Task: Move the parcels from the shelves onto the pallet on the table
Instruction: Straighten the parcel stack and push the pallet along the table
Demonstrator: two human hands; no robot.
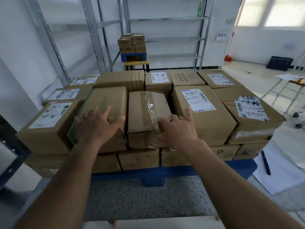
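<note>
A blue pallet point(173, 169) lies on a speckled grey table point(132, 200) and carries two layers of brown cardboard parcels. In the front row a taped parcel point(145, 111) sits in the middle. To its left is a parcel with green print point(105, 103). My left hand point(97, 124) lies flat with spread fingers on the green-printed parcel's near top edge. My right hand point(176, 128) rests on the taped parcel's near right corner, fingers straight, its tips reaching the labelled parcel point(203, 113) on the right.
Metal shelves point(166, 19) stand behind, mostly bare, with a green bottle point(199, 9) on an upper shelf. A second small stack of parcels point(132, 42) sits on a blue pallet on a yellow table. A black pen point(266, 162) lies on white papers at the right.
</note>
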